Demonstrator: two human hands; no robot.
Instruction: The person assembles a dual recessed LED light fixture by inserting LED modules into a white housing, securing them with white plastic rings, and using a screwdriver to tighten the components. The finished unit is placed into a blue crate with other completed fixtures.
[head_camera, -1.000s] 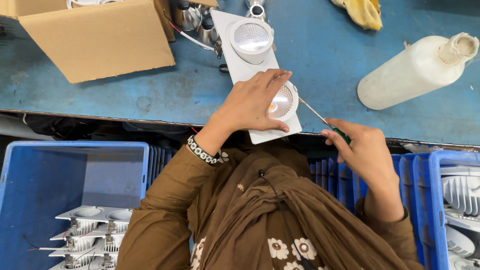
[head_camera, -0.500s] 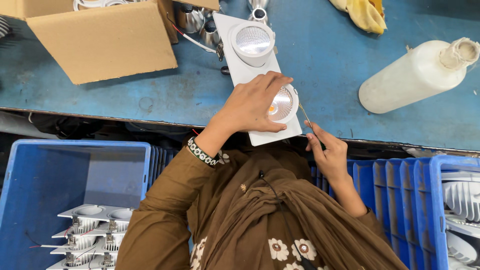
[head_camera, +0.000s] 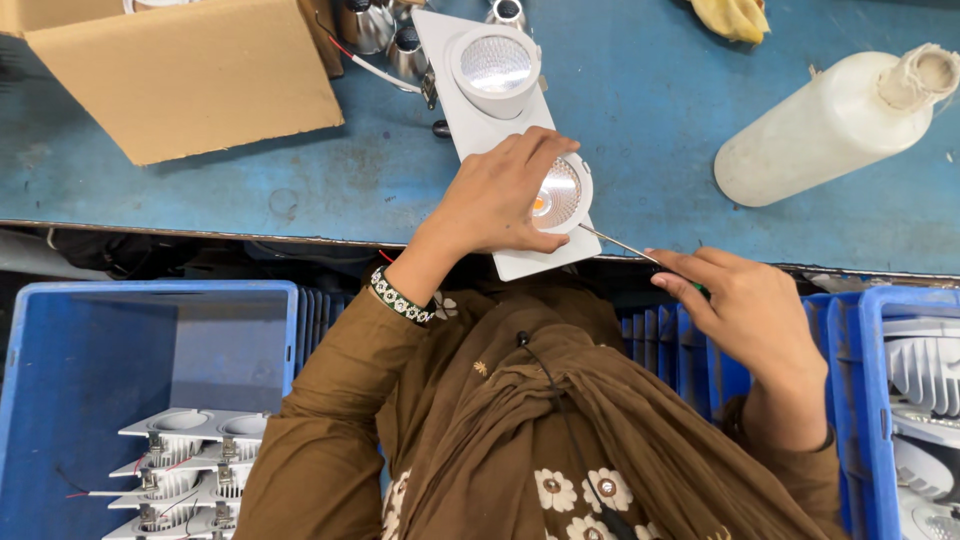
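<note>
A white twin-lamp light fixture (head_camera: 478, 110) lies on the blue table (head_camera: 640, 150), one end over the near edge. My left hand (head_camera: 495, 195) rests on its nearer round lamp (head_camera: 562, 193) and grips it. My right hand (head_camera: 745, 305) holds a screwdriver (head_camera: 625, 243) with a thin metal shaft and green handle; the tip touches the fixture's near right corner. The farther lamp (head_camera: 494, 64) faces up, untouched.
A cardboard box (head_camera: 185, 75) sits at the table's left. A white plastic bottle (head_camera: 835, 125) with a cloth-stuffed neck lies at the right. Blue crates stand below the table: the left one (head_camera: 60, 380) holds several finished fixtures (head_camera: 185, 465), the right one (head_camera: 905, 400) more lamp parts.
My right hand with the screwdriver has moved a little away from the table edge toward me, then shifted right. My left hand stays on the nearer lamp.
</note>
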